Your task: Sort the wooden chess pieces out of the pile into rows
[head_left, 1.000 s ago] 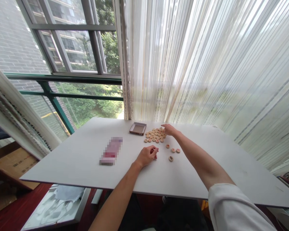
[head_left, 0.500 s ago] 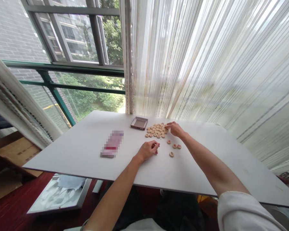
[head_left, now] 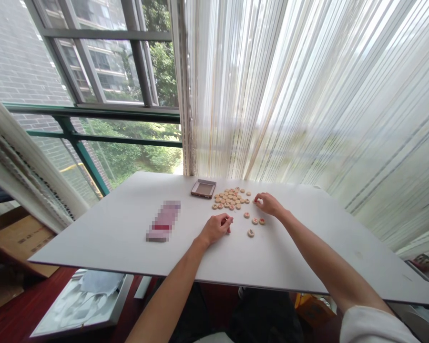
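Observation:
A cluster of round wooden Chinese chess pieces (head_left: pixel 232 196) lies on the white table (head_left: pixel 107 228), some showing red or dark characters. Just right of the cluster is my right hand (head_left: pixel 269 204), fingers bent down and pinched together close to the tabletop. Whatever its fingertips hold is too small to make out. My left hand (head_left: pixel 216 228) rests curled on the table in front of the cluster, and its fingers hide anything inside. Between and below the hands lie several separate pieces, among them one nearest the front edge (head_left: pixel 250 233).
A shallow open box tray (head_left: pixel 203 188) sits behind the cluster to the left. A blurred pinkish box (head_left: pixel 163 221) lies on the left part of the table. Sheer curtains (head_left: pixel 271 95) hang along the far edge, and cardboard boxes (head_left: pixel 19 233) stand on the floor at left.
My right hand has drawn back to the right, away from the cluster's edge, and its fingers have closed. My left hand stays curled in place. The view has tilted slightly upward.

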Motion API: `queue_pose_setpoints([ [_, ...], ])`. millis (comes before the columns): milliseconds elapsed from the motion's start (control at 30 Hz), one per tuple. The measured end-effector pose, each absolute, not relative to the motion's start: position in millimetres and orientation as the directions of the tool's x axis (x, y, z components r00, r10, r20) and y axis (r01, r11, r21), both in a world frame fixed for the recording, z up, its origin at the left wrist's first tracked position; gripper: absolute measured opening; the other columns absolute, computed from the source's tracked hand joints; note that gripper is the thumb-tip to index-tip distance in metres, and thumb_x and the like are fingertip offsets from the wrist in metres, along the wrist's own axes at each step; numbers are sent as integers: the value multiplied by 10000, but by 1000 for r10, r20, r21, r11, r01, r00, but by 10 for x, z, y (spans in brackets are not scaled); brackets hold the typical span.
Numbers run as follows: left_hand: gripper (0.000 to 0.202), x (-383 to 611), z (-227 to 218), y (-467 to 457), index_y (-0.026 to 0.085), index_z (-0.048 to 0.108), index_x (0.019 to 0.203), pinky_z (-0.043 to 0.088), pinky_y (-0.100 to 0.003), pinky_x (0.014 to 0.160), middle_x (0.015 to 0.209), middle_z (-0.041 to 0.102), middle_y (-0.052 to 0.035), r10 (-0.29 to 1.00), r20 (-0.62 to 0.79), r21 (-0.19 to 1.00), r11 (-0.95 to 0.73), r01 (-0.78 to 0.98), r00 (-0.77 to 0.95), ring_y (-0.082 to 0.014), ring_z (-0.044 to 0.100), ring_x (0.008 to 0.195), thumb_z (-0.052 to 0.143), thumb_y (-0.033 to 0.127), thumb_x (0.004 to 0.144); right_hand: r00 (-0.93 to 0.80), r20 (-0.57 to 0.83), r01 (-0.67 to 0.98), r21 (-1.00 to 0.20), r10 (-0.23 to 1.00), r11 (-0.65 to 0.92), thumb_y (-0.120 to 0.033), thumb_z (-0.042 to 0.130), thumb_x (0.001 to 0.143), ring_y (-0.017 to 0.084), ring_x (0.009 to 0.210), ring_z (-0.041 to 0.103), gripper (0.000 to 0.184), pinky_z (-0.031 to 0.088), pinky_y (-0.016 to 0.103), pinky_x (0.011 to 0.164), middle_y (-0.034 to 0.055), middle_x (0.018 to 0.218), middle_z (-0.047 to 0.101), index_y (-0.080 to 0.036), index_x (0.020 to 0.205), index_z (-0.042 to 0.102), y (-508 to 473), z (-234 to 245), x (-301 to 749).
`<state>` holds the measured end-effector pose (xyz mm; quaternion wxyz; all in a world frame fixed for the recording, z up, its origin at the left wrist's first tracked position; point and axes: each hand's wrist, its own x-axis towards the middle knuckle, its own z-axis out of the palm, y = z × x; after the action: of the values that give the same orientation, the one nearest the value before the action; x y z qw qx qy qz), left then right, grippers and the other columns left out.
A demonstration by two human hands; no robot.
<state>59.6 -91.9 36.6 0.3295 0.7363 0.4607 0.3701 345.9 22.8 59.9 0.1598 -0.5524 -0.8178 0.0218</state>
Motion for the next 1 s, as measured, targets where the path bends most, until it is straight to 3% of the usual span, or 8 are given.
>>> queue_pose_setpoints([
  [200, 404, 609, 373, -925, 183, 636, 846, 446, -240, 599, 624, 687, -2, 923, 245, 831, -358, 425, 296, -135, 616, 546, 413, 510, 925, -272, 202, 911, -260, 941, 319, -313, 577, 867, 183, 811, 625, 132, 463, 266, 696, 49, 893, 679, -211, 910, 648, 210, 599, 3497],
  [367, 421, 616, 369, -921, 177, 637, 841, 444, -237, 586, 617, 684, -5, 923, 248, 833, -358, 422, 294, -131, 605, 534, 406, 518, 928, -233, 174, 919, -282, 957, 275, -412, 633, 835, 233, 987, 613, 302, 465, 298, 786, 99, 1090, 644, -223, 1070, 646, 145, 641, 3543],
  [500, 430, 610, 377, -924, 179, 650, 851, 442, -237, 589, 619, 685, -5, 919, 258, 824, -370, 429, 298, -133, 604, 540, 406, 525, 930, -205, 104, 930, -291, 973, 227, -472, 619, 828, 226, 849, 639, 310, 468, 306, 732, 101, 960, 669, -203, 966, 687, 15, 667, 3666],
  [667, 436, 609, 395, -934, 180, 656, 846, 443, -240, 592, 618, 686, -5, 925, 243, 826, -355, 438, 290, -135, 601, 535, 405, 528, 927, -213, 44, 918, -332, 976, 215, -436, 584, 853, 174, 783, 647, 256, 458, 244, 650, 47, 901, 699, -232, 972, 680, -56, 729, 3759],
  [833, 445, 613, 400, -940, 169, 654, 851, 447, -241, 581, 621, 683, -11, 927, 235, 838, -346, 421, 293, -134, 601, 527, 404, 529, 925, -204, 51, 912, -352, 978, 209, -379, 662, 784, 197, 834, 651, 350, 472, 267, 699, 58, 945, 703, -234, 1102, 660, -13, 730, 3695],
  [1000, 433, 610, 405, -942, 171, 651, 854, 454, -241, 584, 621, 684, -10, 923, 243, 841, -353, 409, 298, -135, 603, 530, 408, 521, 927, -185, 79, 903, -380, 979, 202, -274, 651, 784, 193, 817, 660, 176, 491, 268, 702, 60, 903, 707, -203, 939, 695, 35, 736, 3622],
])
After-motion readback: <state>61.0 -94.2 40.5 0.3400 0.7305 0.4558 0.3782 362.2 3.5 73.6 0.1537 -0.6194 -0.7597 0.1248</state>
